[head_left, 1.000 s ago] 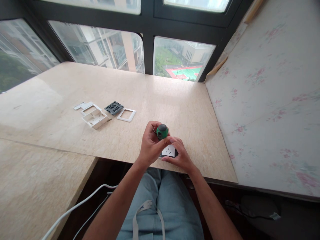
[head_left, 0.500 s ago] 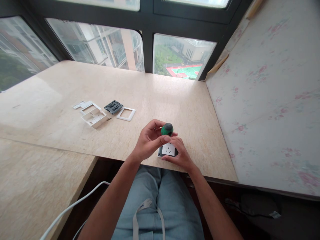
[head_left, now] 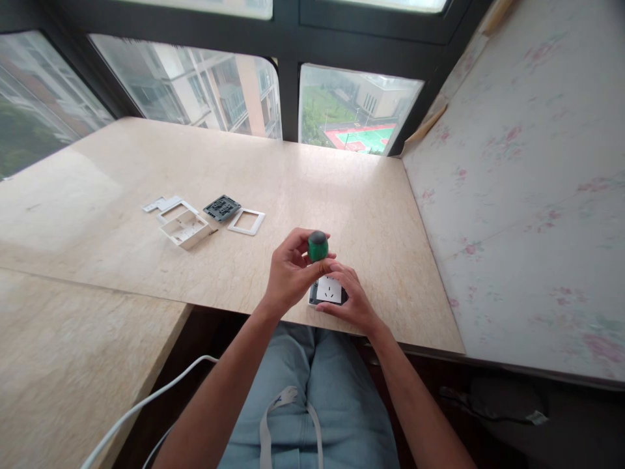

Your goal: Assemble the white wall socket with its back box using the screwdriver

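A green screwdriver with a dark grey end cap (head_left: 318, 247) stands nearly upright in my left hand (head_left: 291, 272), whose fingers are wrapped round it. Its shaft and tip are hidden by my hands. Below it, a white and dark grey wall socket (head_left: 329, 290) lies by the front edge of the stone ledge (head_left: 303, 179). My right hand (head_left: 355, 301) grips the socket from the right, thumb at the near side and fingers over the far side. The thumb of my left hand touches my right fingertips above the socket.
To the left lie a white open box (head_left: 185, 230), a dark grey socket module (head_left: 222, 208), a white square frame (head_left: 247, 222) and other white frame pieces (head_left: 170, 207). A flowered wall (head_left: 517, 195) bounds the ledge at the right, windows the back. A white cable (head_left: 146, 398) hangs front left.
The screwdriver's handle has shifted a little to the left and away from me, and it stands more upright. My left fingers have moved with it. My right hand remains on the socket.
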The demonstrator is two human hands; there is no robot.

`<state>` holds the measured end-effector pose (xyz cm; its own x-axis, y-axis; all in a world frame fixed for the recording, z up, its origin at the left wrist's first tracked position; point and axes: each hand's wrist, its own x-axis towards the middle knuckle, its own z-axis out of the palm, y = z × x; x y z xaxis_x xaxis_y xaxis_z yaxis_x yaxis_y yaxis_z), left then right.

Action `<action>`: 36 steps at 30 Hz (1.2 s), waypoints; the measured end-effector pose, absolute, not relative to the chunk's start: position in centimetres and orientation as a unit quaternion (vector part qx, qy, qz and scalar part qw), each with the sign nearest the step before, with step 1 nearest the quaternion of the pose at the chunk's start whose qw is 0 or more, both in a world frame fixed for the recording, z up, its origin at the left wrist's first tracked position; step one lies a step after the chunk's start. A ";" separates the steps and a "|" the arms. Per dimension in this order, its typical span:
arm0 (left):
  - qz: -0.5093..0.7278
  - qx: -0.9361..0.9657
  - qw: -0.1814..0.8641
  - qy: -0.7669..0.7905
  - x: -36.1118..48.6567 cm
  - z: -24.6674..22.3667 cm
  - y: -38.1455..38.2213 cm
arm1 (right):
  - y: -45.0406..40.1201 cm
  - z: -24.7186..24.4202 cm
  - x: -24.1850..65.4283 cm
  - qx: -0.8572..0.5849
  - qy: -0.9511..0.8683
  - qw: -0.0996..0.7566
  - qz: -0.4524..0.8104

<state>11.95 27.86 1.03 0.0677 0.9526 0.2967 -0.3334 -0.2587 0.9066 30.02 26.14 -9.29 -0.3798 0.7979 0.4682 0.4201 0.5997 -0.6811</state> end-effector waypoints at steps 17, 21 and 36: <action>0.631 0.452 0.590 0.221 11.5 -0.5 27.4 | 26.1 -8.5 29.9 -0.368 -0.799 0.405 0.250; 0.618 0.423 0.639 0.175 12.0 -0.7 27.4 | 26.2 -8.7 29.9 -0.373 -0.798 0.407 0.240; 0.545 0.360 0.586 0.479 8.3 3.0 26.4 | 25.9 -8.8 30.2 -0.394 -0.785 0.400 0.263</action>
